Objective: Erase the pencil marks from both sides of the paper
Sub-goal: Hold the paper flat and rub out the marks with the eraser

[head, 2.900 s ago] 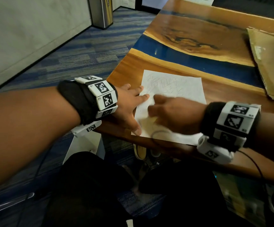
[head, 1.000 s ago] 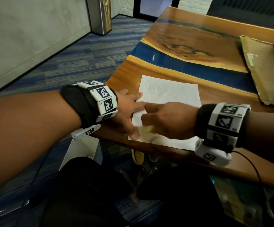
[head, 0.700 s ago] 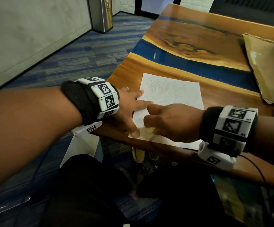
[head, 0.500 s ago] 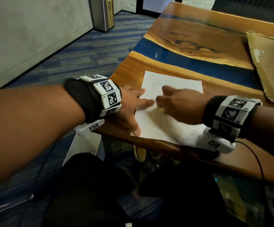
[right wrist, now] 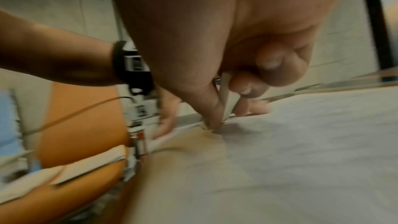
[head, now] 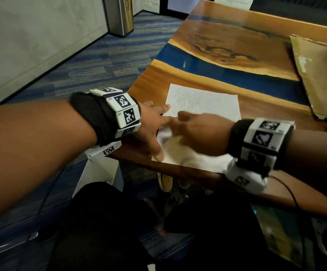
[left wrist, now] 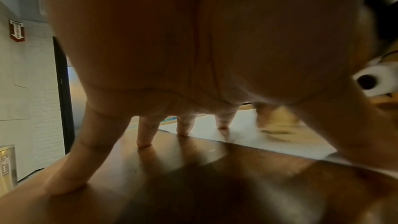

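My right hand [head: 199,133] is pinching a small pale eraser [right wrist: 228,103] between thumb and curled fingertips, its lower end pressing on the paper [head: 207,103]; the wrist view is showing the thumb tip down at the sheet beside the eraser's corner, and the whole hand is smearing with motion blur, so I am judging that I am mid-stroke. Half a second ago this hand was working higher up the sheet, near the scribbles; now it is sitting back toward the near-left part of the page, close to my other hand, so I am reading this as the return leg of a back-and-forth rub.

My left hand [head: 150,126] is lying flat with fingers spread and straight, holding nothing; the index tip and thumb are pressing on the left edge of the paper while the outer fingers are resting on the wooden table [head: 227,42]; it is staying where it was in the earlier pictures, pinning the sheet against the drag of the eraser.

The paper is lying flat near the table's front edge, its near side close to the lip; faint pencil marks [head: 194,98] are still showing across the upper half, paler than they looked about three seconds ago, though blur is making that hard to be sure of. I am judging the first face as partly cleaned; the far scribbles are still needing passes, and the sheet is not yet turned over, so the second side is wholly outstanding. Off to the right, a piece of cardboard [head: 319,75] is lying well apart from the work.
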Demonstrator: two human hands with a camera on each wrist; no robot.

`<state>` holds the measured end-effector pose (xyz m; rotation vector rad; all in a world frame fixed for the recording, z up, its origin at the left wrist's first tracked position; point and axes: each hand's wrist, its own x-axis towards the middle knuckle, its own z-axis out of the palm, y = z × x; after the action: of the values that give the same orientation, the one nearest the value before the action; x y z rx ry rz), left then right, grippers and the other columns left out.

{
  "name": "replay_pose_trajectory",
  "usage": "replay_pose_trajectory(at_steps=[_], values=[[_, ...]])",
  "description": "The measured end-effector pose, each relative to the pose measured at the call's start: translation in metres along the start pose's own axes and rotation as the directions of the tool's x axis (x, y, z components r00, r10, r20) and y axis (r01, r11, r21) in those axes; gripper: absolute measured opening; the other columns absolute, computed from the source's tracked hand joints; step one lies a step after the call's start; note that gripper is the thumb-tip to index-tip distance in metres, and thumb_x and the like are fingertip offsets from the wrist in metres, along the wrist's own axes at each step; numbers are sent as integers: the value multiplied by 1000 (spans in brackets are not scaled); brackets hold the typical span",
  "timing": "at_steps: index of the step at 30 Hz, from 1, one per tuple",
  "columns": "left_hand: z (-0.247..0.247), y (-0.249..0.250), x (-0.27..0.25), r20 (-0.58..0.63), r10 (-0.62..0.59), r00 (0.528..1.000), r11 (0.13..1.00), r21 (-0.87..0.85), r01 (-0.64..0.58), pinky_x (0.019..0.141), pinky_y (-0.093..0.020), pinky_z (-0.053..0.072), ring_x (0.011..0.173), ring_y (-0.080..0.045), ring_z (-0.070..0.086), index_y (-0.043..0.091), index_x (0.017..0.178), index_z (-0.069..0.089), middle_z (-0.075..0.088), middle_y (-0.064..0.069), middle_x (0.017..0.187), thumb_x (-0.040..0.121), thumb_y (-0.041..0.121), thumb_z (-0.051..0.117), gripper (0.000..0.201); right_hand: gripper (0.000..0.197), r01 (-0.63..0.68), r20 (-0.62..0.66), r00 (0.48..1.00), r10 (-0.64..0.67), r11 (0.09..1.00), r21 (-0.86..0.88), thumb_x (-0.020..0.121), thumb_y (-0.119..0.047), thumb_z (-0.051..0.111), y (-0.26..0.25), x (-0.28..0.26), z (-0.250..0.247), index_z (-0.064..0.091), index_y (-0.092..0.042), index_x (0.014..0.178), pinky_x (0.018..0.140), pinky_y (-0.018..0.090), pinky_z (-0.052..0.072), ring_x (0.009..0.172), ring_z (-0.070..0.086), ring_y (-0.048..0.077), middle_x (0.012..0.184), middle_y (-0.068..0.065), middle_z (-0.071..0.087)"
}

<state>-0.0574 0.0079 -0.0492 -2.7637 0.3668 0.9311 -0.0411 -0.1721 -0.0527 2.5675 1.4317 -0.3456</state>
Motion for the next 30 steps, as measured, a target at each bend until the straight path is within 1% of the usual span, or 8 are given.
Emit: replay_pose_trajectory(at_steps=[3,9,14,18,21,24,27,30], values=[[1,0,0,-12,10,1000,1000,2,-10,115,-67,17,151,-45,-3,54,151,-16,-18,3,167,57,87,66,129,31,-219,-44,975,219,976,3,100,-27,53,31,13,-6,51,-21,130,68,32,49,80,54,17,110,0,45],[0,-2,2,7,5,1000,1000,-22,-5,115,-67,14,152,-44,-7,51,154,-2,-19,6,167,56,85,71,127,35,56,3,998,-57,998,4,100,-31,52,-6,-4,-1,46,-23,134,70,31,46,77,49,15,110,-6,36],[-1,1,3,-1,-13,1000,1000,-16,13,116,-66,13,152,-44,-4,55,150,-16,-18,5,167,56,89,64,128,26,-285,0,959,285,959,-6,100,-34,50,53,5,-4,53,-23,124,75,35,53,88,56,20,111,0,49],[0,5,-4,-8,-49,999,987,-155,47,117,-69,10,152,-41,-7,54,154,-5,-14,6,168,64,95,48,111,20,-331,26,944,330,937,108,100,-31,49,60,5,1,53,-21,117,65,30,46,86,56,20,109,3,53],[9,25,-14,-155,-83,984,987,-150,59,115,-72,11,153,-33,-14,40,159,6,-15,4,168,72,93,41,108,15,-338,53,941,334,925,171,100,-28,51,61,6,0,52,-21,113,56,28,45,79,56,17,104,3,53],[30,54,-33,-275,174,945,980,-42,-193,120,-64,1,153,-21,-15,30,160,1,-16,4,167,78,90,32,106,7,-337,76,941,328,918,209,100,-24,51,61,8,-1,52,-20,105,55,34,56,70,62,19,99,4,52],[55,63,-45,-236,349,907,935,22,-354,120,-53,-11,151,-13,-22,31,160,-9,-24,8,164,80,88,24,104,8,-339,82,941,329,919,202,99,-22,51,59,10,-1,51,-20,106,50,29,49,69,61,18,99,4,50],[60,36,-37,-240,111,964,987,-90,-136,121,-59,-6,152,-15,-20,32,159,-12,-25,6,163,76,89,13,103,7,-346,80,938,336,915,208,99,-21,50,59,11,0,49,-21,106,51,30,51,68,62,19,99,4,49]])
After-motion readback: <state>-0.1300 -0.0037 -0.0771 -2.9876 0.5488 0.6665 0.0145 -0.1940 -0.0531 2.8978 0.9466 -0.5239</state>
